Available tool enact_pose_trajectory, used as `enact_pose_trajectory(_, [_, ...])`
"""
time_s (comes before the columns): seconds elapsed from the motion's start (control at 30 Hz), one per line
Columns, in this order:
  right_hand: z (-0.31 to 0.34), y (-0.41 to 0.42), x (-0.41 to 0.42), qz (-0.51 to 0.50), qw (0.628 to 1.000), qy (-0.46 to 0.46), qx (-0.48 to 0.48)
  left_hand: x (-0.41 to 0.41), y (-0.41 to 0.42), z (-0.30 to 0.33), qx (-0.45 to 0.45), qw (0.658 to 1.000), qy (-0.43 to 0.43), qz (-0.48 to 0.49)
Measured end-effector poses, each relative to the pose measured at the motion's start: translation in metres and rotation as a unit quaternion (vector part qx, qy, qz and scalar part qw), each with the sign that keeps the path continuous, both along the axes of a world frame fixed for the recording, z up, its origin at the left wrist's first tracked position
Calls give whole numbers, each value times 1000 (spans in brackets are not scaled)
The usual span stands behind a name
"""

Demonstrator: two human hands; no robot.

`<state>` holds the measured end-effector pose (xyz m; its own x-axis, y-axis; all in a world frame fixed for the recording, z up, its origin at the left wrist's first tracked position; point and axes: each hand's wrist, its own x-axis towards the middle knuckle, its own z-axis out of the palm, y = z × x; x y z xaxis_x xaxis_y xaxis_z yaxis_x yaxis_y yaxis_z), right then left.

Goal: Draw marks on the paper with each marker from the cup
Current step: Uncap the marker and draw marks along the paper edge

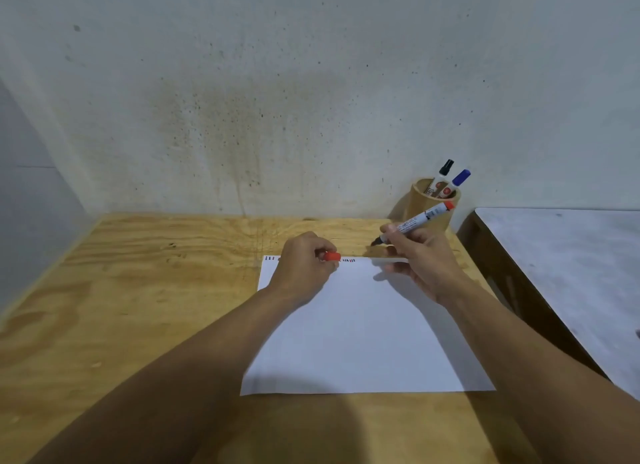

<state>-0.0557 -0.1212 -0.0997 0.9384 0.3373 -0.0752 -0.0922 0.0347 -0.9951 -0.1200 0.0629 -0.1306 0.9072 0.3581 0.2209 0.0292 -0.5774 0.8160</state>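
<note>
A white sheet of paper (pixel 367 325) lies on the wooden table, with a row of short red, blue and black marks along its far edge. My right hand (pixel 420 259) grips an uncapped white marker with a red end (pixel 420 218), tip pointing down-left just above the paper's far right corner. My left hand (pixel 301 266) rests on the paper's far edge, closed around the red cap (pixel 331 256). A wooden cup (pixel 433 204) stands at the back right against the wall, holding a black-capped marker (pixel 446 167) and a blue-capped marker (pixel 460 177).
The plywood table (pixel 138 290) runs up to a stained wall at the back. A second, grey-topped table (pixel 571 273) stands to the right, separated by a narrow dark gap.
</note>
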Motion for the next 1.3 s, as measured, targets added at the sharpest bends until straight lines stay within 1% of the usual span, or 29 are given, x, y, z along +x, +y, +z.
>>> enact_pose_trajectory(0.07, [-3, 2, 1, -8, 1000, -14, -24, 6, 2, 1, 15, 1000, 7, 10])
enact_pose_trajectory(0.17, [-6, 5, 3, -21, 999, -24, -37, 18, 6, 5, 61, 998, 20, 16])
enact_pose_trajectory(0.3, [-11, 7, 6, -58, 997, -41, -45, 37, 6, 8, 100, 993, 55, -15])
enact_pose_trajectory(0.43, [-13, 11, 7, -65, 994, -69, -56, 48, 3, 8, 143, 985, 82, -45])
enact_pose_trajectory(0.53, [-15, 15, 8, -58, 995, -64, -48, 47, 0, 7, 163, 982, 86, -47])
enact_pose_trajectory(0.6, [-17, 17, 10, -55, 996, -52, -36, 43, -1, 3, 200, 975, 84, -40])
enact_pose_trajectory(0.63, [-17, 17, 10, -52, 997, -54, -37, 40, -1, -1, 209, 974, 77, -30])
enact_pose_trajectory(0.67, [-18, 18, 11, -47, 996, -60, -43, 34, -2, -4, 202, 978, 51, -13])
enact_pose_trajectory(0.73, [-19, 19, 12, -40, 994, -79, -65, 22, -3, -10, 200, 979, -28, 2])
enact_pose_trajectory(0.77, [-20, 19, 12, -39, 992, -88, -76, 16, -3, -13, 213, 976, -50, -6])
enact_pose_trajectory(0.9, [-24, 20, 11, -41, 988, -114, -91, 7, -1, -20, 246, 966, -45, -62])
enact_pose_trajectory(1.07, [-25, 20, 10, -42, 980, -155, -116, 6, -1, -20, 231, 970, -54, -57])
enact_pose_trajectory(1.3, [-30, 20, 9, -25, 982, -142, -118, 7, 0, -20, 221, 972, -56, -46])
